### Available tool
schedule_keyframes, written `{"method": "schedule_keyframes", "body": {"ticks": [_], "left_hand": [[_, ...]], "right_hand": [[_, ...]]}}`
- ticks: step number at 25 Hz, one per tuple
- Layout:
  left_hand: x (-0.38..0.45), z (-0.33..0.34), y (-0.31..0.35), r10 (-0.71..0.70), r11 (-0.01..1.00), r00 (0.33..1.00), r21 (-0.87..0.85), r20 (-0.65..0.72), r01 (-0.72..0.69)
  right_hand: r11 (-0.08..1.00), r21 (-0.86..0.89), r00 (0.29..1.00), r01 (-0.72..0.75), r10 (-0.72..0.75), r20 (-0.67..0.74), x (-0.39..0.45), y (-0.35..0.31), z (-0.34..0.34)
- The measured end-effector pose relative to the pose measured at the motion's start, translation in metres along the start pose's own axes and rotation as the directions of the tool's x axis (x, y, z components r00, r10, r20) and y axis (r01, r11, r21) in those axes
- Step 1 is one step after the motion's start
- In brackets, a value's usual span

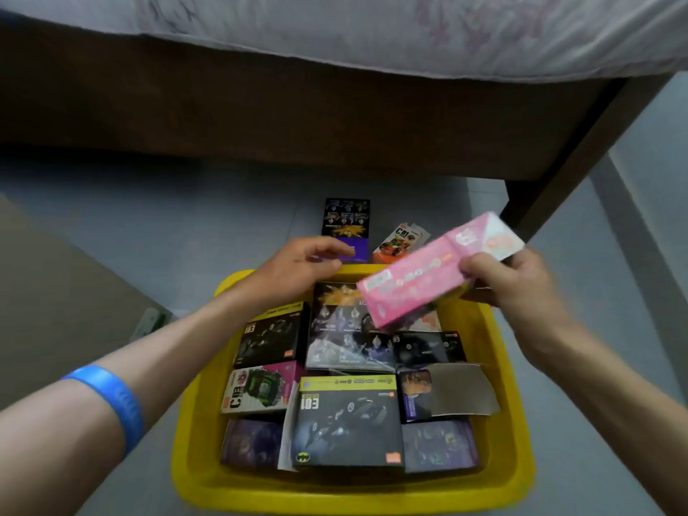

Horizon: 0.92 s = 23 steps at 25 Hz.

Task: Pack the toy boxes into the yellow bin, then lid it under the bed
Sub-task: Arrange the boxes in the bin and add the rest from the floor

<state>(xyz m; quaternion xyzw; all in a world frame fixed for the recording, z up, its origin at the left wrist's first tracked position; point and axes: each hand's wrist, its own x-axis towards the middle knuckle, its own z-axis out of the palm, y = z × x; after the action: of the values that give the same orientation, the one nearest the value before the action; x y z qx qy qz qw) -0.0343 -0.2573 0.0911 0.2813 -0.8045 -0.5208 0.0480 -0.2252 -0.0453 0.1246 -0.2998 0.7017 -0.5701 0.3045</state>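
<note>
The yellow bin (pixel 197 411) stands on the floor in front of me, holding several toy boxes, among them a black one marked E01 (pixel 350 422). My right hand (pixel 510 284) grips a long pink box (pixel 428 277), tilted above the bin's far right corner. My left hand (pixel 298 266) hovers over the bin's far rim with fingers loosely apart, holding nothing, just short of a dark purple box (pixel 346 225) lying on the floor beyond the bin. A small orange and white box (pixel 398 242) lies beside that one. No lid is in view.
The bed's dark wooden frame (pixel 298 117) and leg (pixel 580 158) rise beyond the boxes, with a pale mattress cover (pixel 409 27) above. A brown cardboard surface (pixel 56 292) lies at the left. Grey tiled floor surrounds the bin.
</note>
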Motion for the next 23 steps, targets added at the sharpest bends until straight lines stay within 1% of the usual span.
{"method": "schedule_keyframes", "body": {"ticks": [1,2,4,5,6,7,8,9,10,11,13,14,15,16,17,18,19,20,21,22,23], "left_hand": [[-0.012,-0.012,-0.001,0.006,0.998,0.996,-0.058,-0.092,-0.011],[-0.026,-0.022,-0.002,0.030,0.995,0.989,-0.090,-0.148,-0.043],[-0.058,-0.038,-0.006,0.077,0.984,0.982,-0.144,-0.171,-0.102],[-0.074,-0.043,-0.009,0.076,0.984,0.984,-0.146,-0.162,-0.100],[-0.088,-0.046,-0.014,0.058,0.990,0.986,-0.118,-0.158,-0.077],[-0.100,-0.048,-0.021,0.034,0.997,0.985,-0.069,-0.171,-0.046],[-0.110,-0.050,-0.028,0.017,1.000,0.978,-0.001,-0.207,-0.018],[-0.115,-0.052,-0.034,0.028,0.996,0.968,0.087,-0.250,-0.006],[-0.118,-0.053,-0.040,0.062,0.982,0.962,0.190,-0.267,-0.010],[-0.117,-0.052,-0.044,0.101,0.956,0.964,0.292,-0.248,-0.025],[-0.108,-0.044,-0.051,0.146,0.868,0.982,0.492,-0.124,-0.067],[-0.102,-0.037,-0.054,0.143,0.804,0.988,0.590,-0.062,-0.079],[-0.093,-0.031,-0.056,0.150,0.742,0.988,0.665,-0.030,-0.092],[-0.084,-0.027,-0.056,0.180,0.703,0.983,0.705,-0.045,-0.097],[-0.073,-0.025,-0.055,0.224,0.703,0.970,0.706,-0.097,-0.092],[-0.060,-0.024,-0.053,0.261,0.722,0.953,0.686,-0.153,-0.088],[-0.046,-0.023,-0.048,0.275,0.729,0.946,0.678,-0.168,-0.091],[-0.029,-0.022,-0.043,0.242,0.723,0.963,0.685,-0.122,-0.095],[-0.013,-0.022,-0.038,0.163,0.714,0.986,0.694,-0.033,-0.095],[0.000,-0.019,-0.033,0.070,0.713,0.996,0.695,0.059,-0.091],[0.009,-0.015,-0.031,0.013,0.711,0.992,0.696,0.122,-0.095]], "right_hand": [[0.999,-0.031,0.995,-0.005,0.008,0.098,0.001,0.000,0.016],[0.998,-0.057,0.985,-0.005,0.015,0.172,0.002,-0.003,0.035],[0.998,-0.014,0.949,-0.054,0.055,0.310,0.005,-0.014,0.079],[0.996,-0.036,0.919,-0.087,0.094,0.382,0.006,-0.019,0.102],[0.987,-0.130,0.886,-0.089,0.139,0.443,0.006,-0.023,0.124],[0.960,-0.276,0.859,-0.040,0.174,0.482,0.005,-0.025,0.143],[0.907,-0.418,0.851,0.049,0.181,0.492,0.005,-0.023,0.157],[0.845,-0.512,0.868,0.152,0.134,0.479,0.006,-0.022,0.166],[0.801,-0.551,0.886,0.232,0.060,0.461,0.006,-0.021,0.170],[0.789,-0.545,0.894,0.284,-0.011,0.448,0.009,-0.021,0.168],[0.780,-0.538,0.903,0.320,-0.079,0.423,0.019,-0.018,0.153],[0.762,-0.557,0.906,0.331,-0.091,0.414,0.026,-0.016,0.142],[0.735,-0.582,0.906,0.347,-0.102,0.411,0.035,-0.014,0.131],[0.710,-0.605,0.905,0.361,-0.109,0.411,0.045,-0.011,0.120],[0.693,-0.623,0.908,0.362,-0.112,0.403,0.055,-0.008,0.111],[0.680,-0.645,0.917,0.349,-0.105,0.385,0.066,-0.002,0.102],[0.670,-0.670,0.928,0.318,-0.076,0.364,0.079,0.005,0.093],[0.660,-0.704,0.941,0.263,-0.015,0.338,0.094,0.013,0.085],[0.645,-0.740,0.948,0.191,0.074,0.309,0.111,0.022,0.080],[0.588,-0.798,0.941,0.130,0.180,0.287,0.127,0.031,0.076],[0.485,-0.867,0.920,0.120,0.274,0.280,0.141,0.039,0.074]]}}
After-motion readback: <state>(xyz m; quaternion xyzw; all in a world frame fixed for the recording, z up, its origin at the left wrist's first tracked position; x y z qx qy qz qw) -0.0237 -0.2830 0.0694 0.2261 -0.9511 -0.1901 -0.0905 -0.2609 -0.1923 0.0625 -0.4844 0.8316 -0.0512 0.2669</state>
